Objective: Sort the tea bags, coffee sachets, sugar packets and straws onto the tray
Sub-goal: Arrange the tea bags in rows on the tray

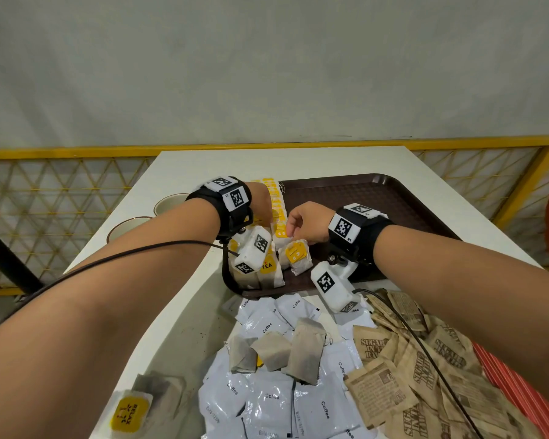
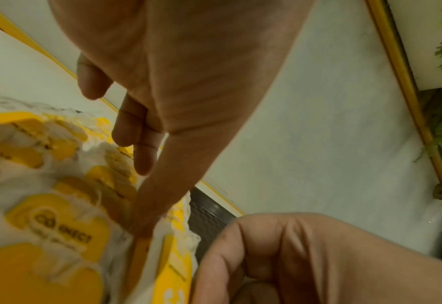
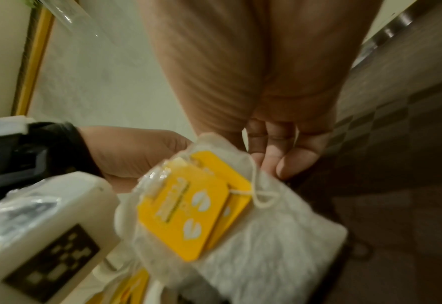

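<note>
A brown tray (image 1: 377,198) lies on the white table. Along its left edge runs a row of tea bags (image 1: 274,198) with yellow tags. My left hand (image 1: 265,213) rests on that row; the left wrist view shows its fingers (image 2: 141,224) straight, the longest one pressing on the tea bags (image 2: 58,216). Beside it, my right hand (image 1: 298,224) pinches a tea bag (image 1: 297,253) just above the tray's front left part. The right wrist view shows this tea bag (image 3: 240,226), two yellow tags on it, held at the fingers (image 3: 290,162).
Off the tray near me lie loose tea bags (image 1: 305,353), white coffee sachets (image 1: 273,397), brown sugar packets (image 1: 409,369) and red straws (image 1: 514,384). Two cups (image 1: 168,202) stand at the table's left edge. A yellow mesh fence (image 1: 61,185) runs behind.
</note>
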### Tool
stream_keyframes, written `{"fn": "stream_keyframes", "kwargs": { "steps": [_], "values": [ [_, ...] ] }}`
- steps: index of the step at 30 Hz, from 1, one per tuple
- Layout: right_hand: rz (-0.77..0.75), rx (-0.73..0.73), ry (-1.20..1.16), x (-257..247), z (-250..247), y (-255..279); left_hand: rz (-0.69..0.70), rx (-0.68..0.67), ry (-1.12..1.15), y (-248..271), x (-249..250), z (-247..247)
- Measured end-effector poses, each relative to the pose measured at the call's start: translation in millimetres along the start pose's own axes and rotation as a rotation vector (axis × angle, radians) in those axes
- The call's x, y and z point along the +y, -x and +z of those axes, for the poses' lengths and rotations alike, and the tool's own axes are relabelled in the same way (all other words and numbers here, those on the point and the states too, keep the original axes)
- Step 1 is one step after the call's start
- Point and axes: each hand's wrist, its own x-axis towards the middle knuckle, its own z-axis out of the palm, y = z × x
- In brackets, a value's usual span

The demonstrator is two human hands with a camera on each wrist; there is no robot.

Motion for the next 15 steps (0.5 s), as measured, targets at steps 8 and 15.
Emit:
{"fn": "stream_keyframes", "kwargs": {
  "steps": [8, 15],
  "values": [
    [-0.009, -0.024, -0.050, 0.5, -1.2, -0.2, -0.036, 0.033, -0.058, -4.7, -2.5, -1.2],
    [-0.001, -0.050, -0.070, 1.0, -3.8, 0.8, -0.056, 0.030, -0.047, -2.1, 3.3, 2.6]
  ]
}}
